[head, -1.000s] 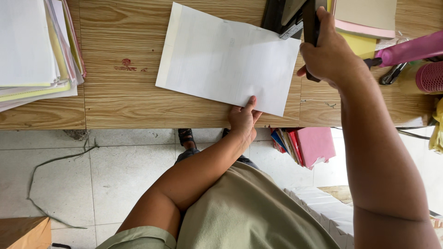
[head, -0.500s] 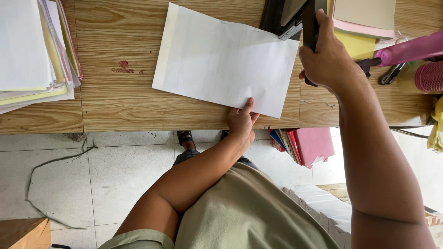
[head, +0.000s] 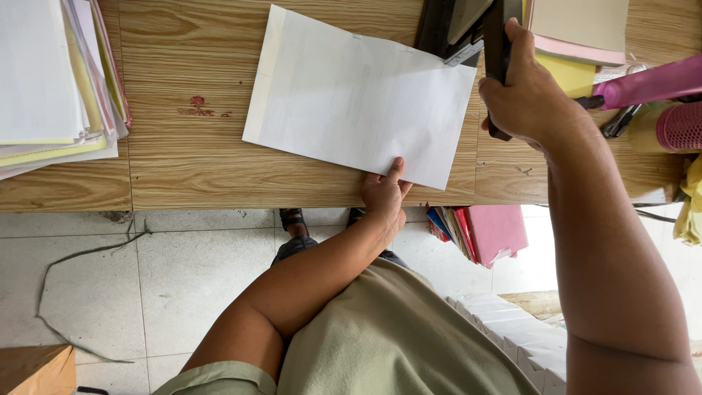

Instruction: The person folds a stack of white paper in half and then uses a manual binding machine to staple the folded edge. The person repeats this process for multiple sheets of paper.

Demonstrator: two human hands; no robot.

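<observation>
Nearest: olive-green shirt at btm of frame, tiled floor below desk edge w/ a loose grey cable snaking across. Under desk, right side: stack of pink/red folders standing on edge. Left hand at near edge of wooden desk, thumb on top of near right corner of white paper sheet, fingers curled under desk edge, pinching the corner. Sheet flat on desk, rotated slightly, far right corner tucked up against black device at far edge. Right hand further back, wrapped tight around black handle of that device, fist closed on it. Right of that hand: pink tube-shaped item, pink mesh cup, yellow + pink paper pads behind. Far left: tall messy paper stack, white/yellow/pink sheets, well apart from both hands. Small red stain on desk btwn stack and sheet.
</observation>
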